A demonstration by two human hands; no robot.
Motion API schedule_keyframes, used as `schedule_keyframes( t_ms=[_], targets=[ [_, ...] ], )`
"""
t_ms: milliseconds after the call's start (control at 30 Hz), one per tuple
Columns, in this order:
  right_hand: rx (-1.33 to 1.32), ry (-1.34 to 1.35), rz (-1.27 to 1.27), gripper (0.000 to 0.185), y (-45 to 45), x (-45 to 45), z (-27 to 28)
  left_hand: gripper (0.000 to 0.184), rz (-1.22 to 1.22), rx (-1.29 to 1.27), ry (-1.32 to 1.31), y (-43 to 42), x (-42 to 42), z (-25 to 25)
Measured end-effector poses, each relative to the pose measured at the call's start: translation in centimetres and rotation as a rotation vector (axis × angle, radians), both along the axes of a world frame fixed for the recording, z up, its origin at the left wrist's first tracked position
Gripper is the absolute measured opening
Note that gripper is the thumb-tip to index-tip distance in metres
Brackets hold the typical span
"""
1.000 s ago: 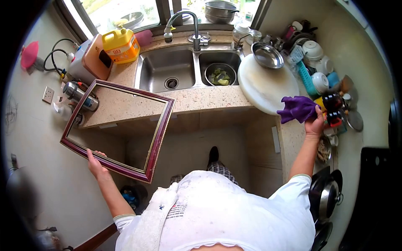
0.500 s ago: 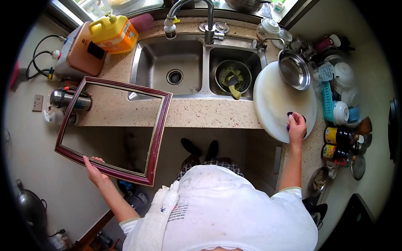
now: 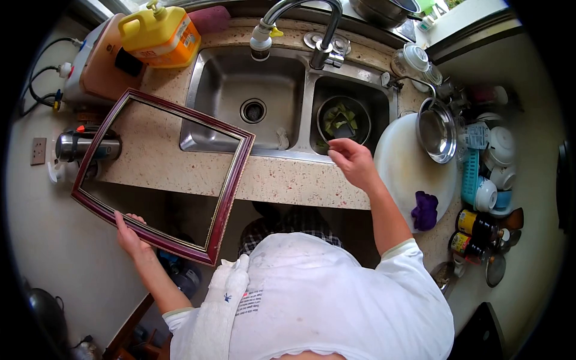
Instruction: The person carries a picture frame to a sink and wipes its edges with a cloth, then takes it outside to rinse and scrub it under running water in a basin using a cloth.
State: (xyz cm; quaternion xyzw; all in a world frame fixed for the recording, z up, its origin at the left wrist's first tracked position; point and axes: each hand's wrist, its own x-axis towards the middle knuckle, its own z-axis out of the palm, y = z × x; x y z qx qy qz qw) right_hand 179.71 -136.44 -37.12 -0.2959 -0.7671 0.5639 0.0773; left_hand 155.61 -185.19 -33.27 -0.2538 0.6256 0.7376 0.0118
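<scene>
My left hand [image 3: 132, 235] is closed around the lower edge of an empty picture frame [image 3: 231, 195] with dark red and gold moulding. The frame is tilted over the counter's front edge at the left, and counter and sink show through its opening. My right hand [image 3: 355, 163] is over the front rim of the right sink basin, fingers curved, thumb and forefinger slightly apart, with nothing visible between them. Beyond it, a metal bowl [image 3: 366, 114] with green peel-like pieces [image 3: 341, 120] stands in that basin. A crumpled purple cloth [image 3: 425, 211] lies on the round white cutting board [image 3: 399, 162].
A faucet [image 3: 327, 36] arches over the double sink [image 3: 204, 78]. A yellow jug [image 3: 159, 39] and a steel thermos [image 3: 90, 146] stand at left. A metal pan [image 3: 437, 132] rests above the board. Bowls, a turquoise basket [image 3: 471, 174] and dark bottles [image 3: 474, 223] crowd the right.
My right hand has let go of the purple cloth on the board and moved left to the sink's front rim. The frame stays in my left hand. The camera view has shifted and turned slightly.
</scene>
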Motion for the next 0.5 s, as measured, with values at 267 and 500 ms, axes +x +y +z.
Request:
schedule_keyframes(
  t_ms=[267,500],
  targets=[
    [0.508,-0.747,0.839,0.030,-2.0,-20.7,-15.9,0.031,0.222,-0.024,-0.035,5.5,1.0,0.0],
    [0.758,-0.765,1.068,0.031,-3.6,-20.6,-30.5,0.031,0.313,-0.019,-0.044,7.0,2.2,-0.9]
  ],
)
